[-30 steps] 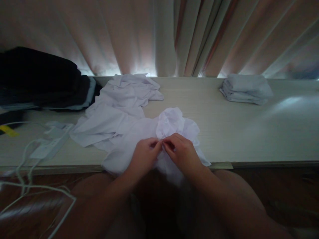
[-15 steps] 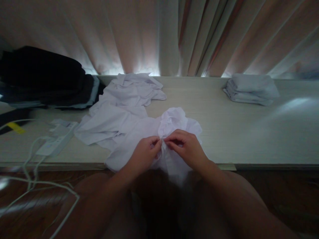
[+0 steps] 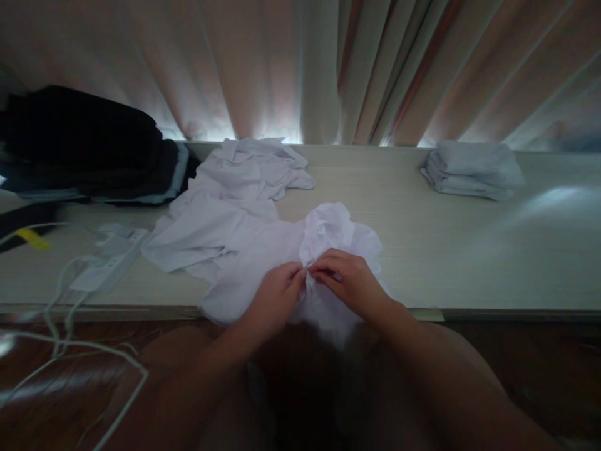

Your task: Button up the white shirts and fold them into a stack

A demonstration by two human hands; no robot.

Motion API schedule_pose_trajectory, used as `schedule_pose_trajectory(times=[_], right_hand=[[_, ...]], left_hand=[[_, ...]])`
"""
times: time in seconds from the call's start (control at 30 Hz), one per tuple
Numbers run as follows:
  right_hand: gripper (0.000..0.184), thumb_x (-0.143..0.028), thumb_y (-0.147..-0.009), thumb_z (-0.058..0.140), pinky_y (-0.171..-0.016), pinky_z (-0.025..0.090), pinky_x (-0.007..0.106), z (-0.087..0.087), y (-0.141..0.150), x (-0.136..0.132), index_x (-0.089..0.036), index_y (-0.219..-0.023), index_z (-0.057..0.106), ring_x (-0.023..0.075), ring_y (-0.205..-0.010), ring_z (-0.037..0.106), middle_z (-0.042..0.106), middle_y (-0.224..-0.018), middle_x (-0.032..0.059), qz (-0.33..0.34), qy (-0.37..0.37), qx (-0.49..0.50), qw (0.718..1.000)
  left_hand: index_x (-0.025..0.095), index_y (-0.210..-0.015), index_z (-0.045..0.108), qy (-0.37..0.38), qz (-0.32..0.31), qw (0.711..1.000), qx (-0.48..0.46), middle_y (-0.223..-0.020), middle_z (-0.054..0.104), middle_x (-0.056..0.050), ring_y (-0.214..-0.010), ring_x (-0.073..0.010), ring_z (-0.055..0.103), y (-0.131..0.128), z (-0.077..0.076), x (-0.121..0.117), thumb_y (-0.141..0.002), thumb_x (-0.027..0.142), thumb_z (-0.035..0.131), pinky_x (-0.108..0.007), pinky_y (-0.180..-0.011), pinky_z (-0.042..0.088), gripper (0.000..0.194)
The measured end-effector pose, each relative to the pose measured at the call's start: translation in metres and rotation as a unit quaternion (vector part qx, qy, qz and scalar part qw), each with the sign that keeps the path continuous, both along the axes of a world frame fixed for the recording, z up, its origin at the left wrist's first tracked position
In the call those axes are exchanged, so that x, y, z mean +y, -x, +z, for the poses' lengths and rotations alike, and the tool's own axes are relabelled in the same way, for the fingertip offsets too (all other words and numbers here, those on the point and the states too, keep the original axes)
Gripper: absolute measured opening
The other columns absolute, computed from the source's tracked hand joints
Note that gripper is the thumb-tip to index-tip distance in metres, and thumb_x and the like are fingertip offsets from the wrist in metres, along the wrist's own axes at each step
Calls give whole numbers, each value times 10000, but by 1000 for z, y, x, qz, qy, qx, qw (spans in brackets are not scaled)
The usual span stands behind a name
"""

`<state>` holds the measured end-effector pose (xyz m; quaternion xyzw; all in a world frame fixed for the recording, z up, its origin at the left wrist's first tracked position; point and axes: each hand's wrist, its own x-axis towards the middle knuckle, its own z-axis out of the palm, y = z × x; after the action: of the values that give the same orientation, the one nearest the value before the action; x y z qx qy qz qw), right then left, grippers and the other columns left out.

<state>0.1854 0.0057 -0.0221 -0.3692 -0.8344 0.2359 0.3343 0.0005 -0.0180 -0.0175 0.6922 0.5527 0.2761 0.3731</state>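
A white shirt [image 3: 263, 250] lies crumpled across the front of the pale bench, its collar-like end bunched up between my hands and part of it hanging over the front edge. My left hand [image 3: 279, 288] pinches the cloth with thumb and curled fingers. Close against it on the right, the fingertips of my right hand [image 3: 350, 279] grip the same gathered spot. Whatever small detail sits between the fingertips is too small to make out. More rumpled white cloth [image 3: 248, 172] spreads behind and to the left; I cannot tell whether it is a separate garment.
Dark folded clothes [image 3: 89, 144] are piled at the back left. A white power strip [image 3: 113, 260] with trailing cables [image 3: 61, 341] lies at the left, the cables hanging past the edge. Folded white clothes [image 3: 474, 169] sit at the back right. Curtains [image 3: 263, 69] hang behind the bench [image 3: 469, 263].
Both hands have shifted slightly down, still pinching the shirt. The left fingers are curled more closely together, and the hanging cloth below has shifted a little.
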Motion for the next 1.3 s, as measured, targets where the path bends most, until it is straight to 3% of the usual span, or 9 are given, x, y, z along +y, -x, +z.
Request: schedule_pose_trajectory(times=[0.23, 0.53, 0.67, 0.9, 1.3], right_hand=[[103, -138, -896, 638, -774, 502, 274, 3, -3, -3, -193, -910, 724, 146, -828, 638, 693, -887, 31, -12, 21, 0, 1000], [91, -190, -893, 660, -763, 504, 270, 13, -8, -10, -226, -915, 741, 144, -816, 647, 688, -882, 21, -16, 63, 88, 994], [97, -185, -885, 668, -757, 499, 268, 13, -11, -9, -229, -925, 745, 141, -806, 641, 683, -871, 19, -9, 67, 94, 993], [102, -187, -879, 673, -757, 504, 269, 15, -14, -9, -233, -935, 745, 145, -814, 642, 684, -883, 20, -3, 69, 111, 991], [77, -182, -868, 688, -753, 492, 261, 18, -18, -9, -217, -916, 736, 136, -806, 637, 683, -862, 14, 2, 37, 100, 994]], left_hand=[[190, -660, 566, 79, -52, 992, -78, -626, 579, 24, -614, -144, 546, 8, 5, 2, -856, 253, 486, -243, -591, 412, 221], [177, -671, 651, 98, -68, 984, -135, -670, 662, 4, -649, -136, 612, 11, 18, 5, -843, 269, 570, -245, -658, 492, 212], [180, -663, 677, 83, -84, 985, -130, -662, 676, 4, -656, -138, 620, 11, 16, 8, -847, 263, 580, -251, -685, 505, 223], [179, -693, 716, 79, -57, 989, -115, -668, 699, -10, -632, -159, 626, 8, 17, 10, -815, 277, 618, -264, -631, 519, 184], [183, -628, 674, 52, -84, 990, -105, -610, 652, 15, -603, -136, 595, 5, 19, 16, -795, 230, 603, -239, -609, 479, 188]])
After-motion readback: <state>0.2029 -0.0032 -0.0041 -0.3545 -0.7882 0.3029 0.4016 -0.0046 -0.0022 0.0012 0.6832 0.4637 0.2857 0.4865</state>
